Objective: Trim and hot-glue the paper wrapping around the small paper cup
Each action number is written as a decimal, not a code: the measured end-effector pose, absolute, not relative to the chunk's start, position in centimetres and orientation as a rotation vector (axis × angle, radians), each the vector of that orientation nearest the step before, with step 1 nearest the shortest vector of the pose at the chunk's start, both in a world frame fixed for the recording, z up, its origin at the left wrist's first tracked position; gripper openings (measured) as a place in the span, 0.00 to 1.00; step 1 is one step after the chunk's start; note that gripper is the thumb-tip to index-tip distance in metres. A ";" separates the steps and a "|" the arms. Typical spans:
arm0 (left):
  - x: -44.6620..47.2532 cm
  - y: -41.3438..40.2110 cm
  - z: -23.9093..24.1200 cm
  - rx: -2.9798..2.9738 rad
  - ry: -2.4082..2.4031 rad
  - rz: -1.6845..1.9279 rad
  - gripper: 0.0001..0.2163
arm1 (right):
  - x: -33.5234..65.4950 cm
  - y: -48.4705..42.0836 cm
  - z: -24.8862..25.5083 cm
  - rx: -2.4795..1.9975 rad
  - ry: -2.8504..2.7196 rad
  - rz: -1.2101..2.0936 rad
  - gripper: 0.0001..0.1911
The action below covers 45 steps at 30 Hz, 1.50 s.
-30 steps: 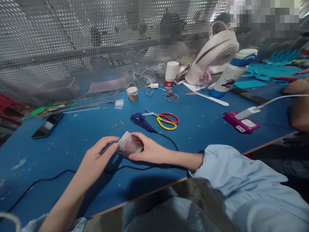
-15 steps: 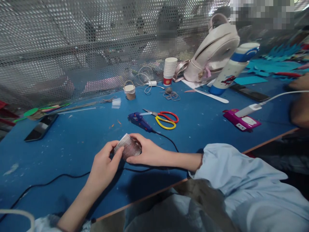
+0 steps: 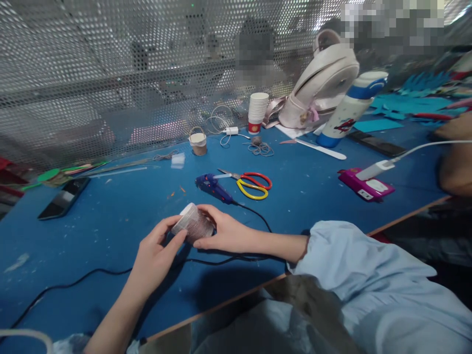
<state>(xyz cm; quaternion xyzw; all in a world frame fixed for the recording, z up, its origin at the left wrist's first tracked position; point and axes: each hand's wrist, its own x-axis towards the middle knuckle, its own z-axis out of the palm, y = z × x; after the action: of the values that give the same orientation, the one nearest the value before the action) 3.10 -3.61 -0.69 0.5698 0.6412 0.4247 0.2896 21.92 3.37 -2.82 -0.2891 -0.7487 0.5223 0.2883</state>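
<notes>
Between my two hands a small paper cup (image 3: 197, 227), wrapped in brownish-grey cord, is held tilted above the blue table, its pale rim toward the upper left. My left hand (image 3: 158, 248) grips the rim end with thumb and fingers. My right hand (image 3: 223, 230) is closed round the other end, fingers on top and thumb below. Just beyond them lies a blue glue gun (image 3: 214, 188) with a clear stick in its back. Red-and-yellow-handled scissors (image 3: 254, 184) lie beside it.
Farther back stand a small basket-like cup (image 3: 198, 142), stacked paper cups (image 3: 258, 113), a backpack (image 3: 317, 88) and a bottle (image 3: 348, 110). A pink power strip (image 3: 365, 185) sits at right, near another person's arm (image 3: 457, 157). A phone (image 3: 64, 198) lies left; a black cable (image 3: 99, 270) crosses in front.
The cup has turned slightly in my hands, so more of its rim opening shows. My left hand has shifted a little left and down; my right hand stays nearly still.
</notes>
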 end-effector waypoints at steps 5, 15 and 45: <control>2.4 -3.4 -0.8 1.289 1.594 1.252 0.16 | 22.5 3.3 -2.9 -0.560 -2.243 0.871 0.41; 2.7 -4.0 -1.5 1.117 1.436 1.294 0.15 | 22.7 3.0 -3.6 -0.390 -2.547 0.189 0.34; 3.5 -3.2 0.0 0.865 1.350 1.291 0.12 | 23.0 3.3 -3.3 -0.284 -2.273 0.096 0.18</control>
<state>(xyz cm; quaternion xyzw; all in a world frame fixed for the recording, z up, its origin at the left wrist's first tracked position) 3.52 -3.17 0.01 0.3601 0.5621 0.5373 0.5154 22.96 3.33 -3.32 -0.1130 -0.9034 0.0380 0.4120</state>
